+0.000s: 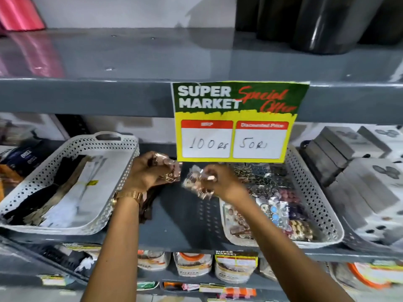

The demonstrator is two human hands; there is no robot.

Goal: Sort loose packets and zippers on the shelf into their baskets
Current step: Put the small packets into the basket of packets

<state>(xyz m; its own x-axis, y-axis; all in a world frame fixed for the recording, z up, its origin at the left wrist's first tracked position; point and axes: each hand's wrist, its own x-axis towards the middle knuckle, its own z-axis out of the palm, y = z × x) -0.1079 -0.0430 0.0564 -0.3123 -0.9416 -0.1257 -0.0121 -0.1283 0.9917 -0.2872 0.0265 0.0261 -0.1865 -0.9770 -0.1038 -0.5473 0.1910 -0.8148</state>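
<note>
Two white perforated baskets stand on the grey shelf (185,216). The left basket (72,147) holds long black, brown and white zippers (65,192). The right basket (314,192) is full of clear packets of buttons (272,205). Between the baskets, my left hand (146,173) grips a clear packet of copper-coloured buttons (172,168). My right hand (218,182) grips another clear button packet (194,186) just left of the right basket. Some dark zippers (148,205) lie on the shelf under my left wrist, partly hidden by it.
A yellow and green price sign (235,120) hangs from the upper shelf edge over the gap between baskets. Grey boxes (353,171) are stacked at the right, dark packaged goods (24,160) at the left. Jars (192,264) fill the shelf below.
</note>
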